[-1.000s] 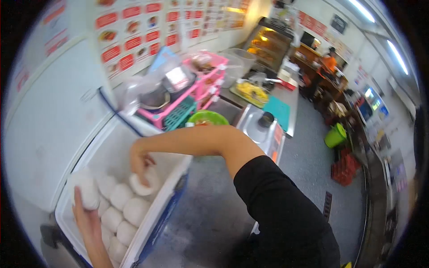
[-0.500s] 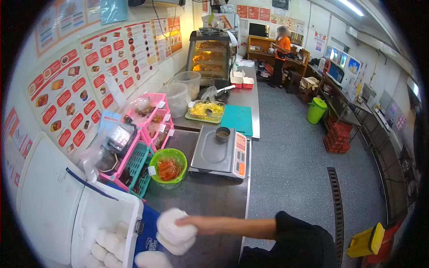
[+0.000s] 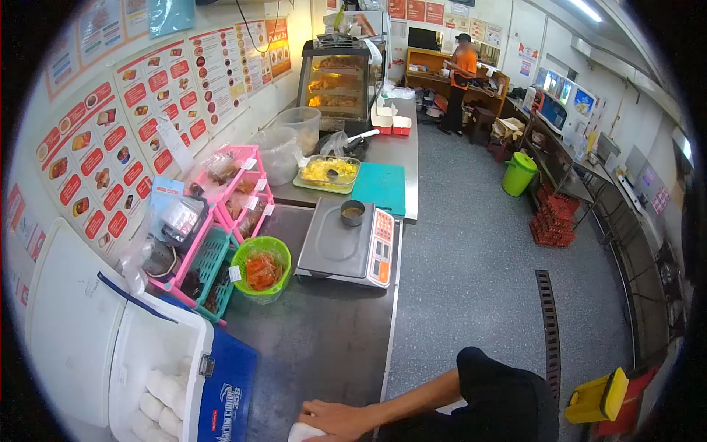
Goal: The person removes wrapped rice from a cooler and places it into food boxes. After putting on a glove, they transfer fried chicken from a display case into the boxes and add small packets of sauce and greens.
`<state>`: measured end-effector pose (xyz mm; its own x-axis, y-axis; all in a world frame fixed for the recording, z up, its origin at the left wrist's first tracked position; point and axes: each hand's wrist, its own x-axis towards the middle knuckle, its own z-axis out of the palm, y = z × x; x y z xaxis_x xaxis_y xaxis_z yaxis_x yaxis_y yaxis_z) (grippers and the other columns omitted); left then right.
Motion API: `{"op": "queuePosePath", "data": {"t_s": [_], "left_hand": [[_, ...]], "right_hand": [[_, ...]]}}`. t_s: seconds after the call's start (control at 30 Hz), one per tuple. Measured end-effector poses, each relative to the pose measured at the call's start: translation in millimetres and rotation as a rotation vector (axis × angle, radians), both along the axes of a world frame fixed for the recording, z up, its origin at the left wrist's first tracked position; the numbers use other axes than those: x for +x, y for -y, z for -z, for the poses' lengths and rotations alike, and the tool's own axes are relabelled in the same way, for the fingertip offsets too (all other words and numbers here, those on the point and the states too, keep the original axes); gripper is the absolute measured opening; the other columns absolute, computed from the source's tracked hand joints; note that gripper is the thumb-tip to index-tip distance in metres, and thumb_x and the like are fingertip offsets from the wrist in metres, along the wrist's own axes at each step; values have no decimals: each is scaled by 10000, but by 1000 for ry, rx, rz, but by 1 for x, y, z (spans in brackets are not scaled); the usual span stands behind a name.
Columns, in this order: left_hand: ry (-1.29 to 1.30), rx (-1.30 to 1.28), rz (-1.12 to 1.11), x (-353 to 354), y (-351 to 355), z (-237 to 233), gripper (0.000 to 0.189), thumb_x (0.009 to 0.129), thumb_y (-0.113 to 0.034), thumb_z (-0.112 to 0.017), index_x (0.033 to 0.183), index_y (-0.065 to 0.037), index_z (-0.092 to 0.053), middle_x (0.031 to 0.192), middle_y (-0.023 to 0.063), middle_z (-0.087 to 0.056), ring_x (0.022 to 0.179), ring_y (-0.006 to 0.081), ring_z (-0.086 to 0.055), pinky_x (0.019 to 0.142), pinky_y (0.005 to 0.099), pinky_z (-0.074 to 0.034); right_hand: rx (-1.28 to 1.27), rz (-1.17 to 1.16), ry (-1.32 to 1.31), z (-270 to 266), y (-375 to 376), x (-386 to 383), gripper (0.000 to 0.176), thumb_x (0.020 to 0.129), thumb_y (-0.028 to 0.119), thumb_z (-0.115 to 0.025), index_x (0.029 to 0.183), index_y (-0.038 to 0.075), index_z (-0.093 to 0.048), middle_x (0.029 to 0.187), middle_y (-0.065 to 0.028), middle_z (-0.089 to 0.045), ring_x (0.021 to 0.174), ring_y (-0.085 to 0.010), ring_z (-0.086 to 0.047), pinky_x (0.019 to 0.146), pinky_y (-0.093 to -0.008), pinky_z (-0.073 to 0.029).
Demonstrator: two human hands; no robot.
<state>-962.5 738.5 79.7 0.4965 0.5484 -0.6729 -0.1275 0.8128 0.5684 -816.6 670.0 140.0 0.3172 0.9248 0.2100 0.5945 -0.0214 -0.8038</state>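
At the bottom edge of the head view, my right hand [image 3: 335,421] is closed over a white bundle [image 3: 303,433], which is mostly cut off by the frame. The steel table [image 3: 324,331] lies just beyond it. Left of the hand stands an open blue-and-white cooler box [image 3: 230,379]. Inside it are several rounded white bundles [image 3: 166,390]. My left hand is out of view.
Farther along the table are a digital scale [image 3: 331,239] with a metal cup [image 3: 352,214], a green basket [image 3: 276,247], pink racks [image 3: 239,184], a teal cutting board [image 3: 383,188] and a tray of yellow food [image 3: 329,172]. Someone in an orange shirt [image 3: 464,62] stands at the back.
My right hand has moved down and toward me, away from above the cooler's side, with white bundles lowered from view. The camera view has shifted slightly.
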Motion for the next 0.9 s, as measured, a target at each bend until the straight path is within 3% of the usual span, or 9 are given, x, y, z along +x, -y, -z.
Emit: {"op": "queuePosePath", "data": {"t_s": [0.13, 0.2, 0.27, 0.4, 0.47, 0.57, 0.67, 0.73, 0.9], "left_hand": [[44, -24, 12, -18, -3, 15, 655, 805, -400, -660, 1350, -100, -454, 1320, 140, -517, 1184, 322, -527, 964, 482, -466], [92, -24, -23, -37, 0, 26, 690, 790, -422, -666, 1360, -99, -451, 1327, 141, -516, 1193, 327, -528, 972, 486, -468], [173, -10, -51, -65, 3, 45, 724, 774, -444, -673, 1370, -98, -449, 1334, 141, -515, 1202, 331, -528, 980, 491, -470], [104, 100, -164, -85, 17, 43, 859, 646, -545, -682, 1347, -95, -474, 1259, 144, -565, 1099, 375, -588, 874, 531, -529], [266, -17, -267, -107, 19, 77, 871, 631, -550, -693, 1336, -85, -481, 1246, 148, -570, 1091, 380, -591, 871, 533, -531], [229, 41, -279, -91, 33, 25, 917, 627, -563, -699, 1384, -122, -429, 1309, 143, -524, 1186, 389, -525, 981, 574, -442], [86, 48, -444, -80, 47, -12, 915, 644, -556, -697, 1410, -166, -382, 1377, 124, -465, 1272, 390, -443, 1056, 615, -342], [90, 29, -513, -74, 45, -10, 914, 645, -554, -697, 1409, -166, -382, 1377, 123, -465, 1272, 390, -442, 1055, 615, -343], [81, 9, -649, -74, 40, 1, 911, 647, -549, -699, 1409, -164, -380, 1377, 122, -465, 1273, 391, -441, 1054, 616, -344]], "right_hand": [[-129, -149, -7, -1, 1, -4, 605, 868, 560, -574, 1013, -27, -550, 1007, -260, -503, 897, -417, -536, 778, -509, -457], [-298, -395, -16, -12, -12, 16, 501, 941, 469, -527, 1126, 6, -578, 1077, -191, -612, 1053, -369, -576, 925, -419, -450], [-2, -626, 76, 21, -37, 34, 473, 974, 435, -445, 1124, 20, -617, 1195, -192, -550, 1046, -339, -543, 922, -429, -448], [197, -386, 144, -94, -109, 110, 316, 837, 265, -720, 1026, 23, -648, 990, -142, -621, 954, -303, -597, 841, -393, -482], [269, -235, 135, -130, -165, 139, 273, 850, 283, -688, 980, 45, -657, 928, -136, -636, 866, -276, -607, 775, -390, -489], [422, -215, 187, -178, -285, 181, 234, 827, 253, -701, 889, 29, -675, 777, -122, -636, 722, -237, -615, 659, -341, -488], [642, -110, 259, -208, -407, 206, 379, 760, 297, -748, 1025, 45, -649, 919, -151, -649, 896, -293, -619, 801, -384, -497], [763, 46, 672, -239, -463, 204, 511, 725, 341, -771, 1129, 71, -614, 1065, -166, -624, 1029, -339, -582, 899, -435, -470], [758, -76, 1039, -307, -554, 151, 694, 686, 423, -790, 1253, 106, -546, 1232, -170, -567, 1180, -349, -508, 969, -485, -423]]}}
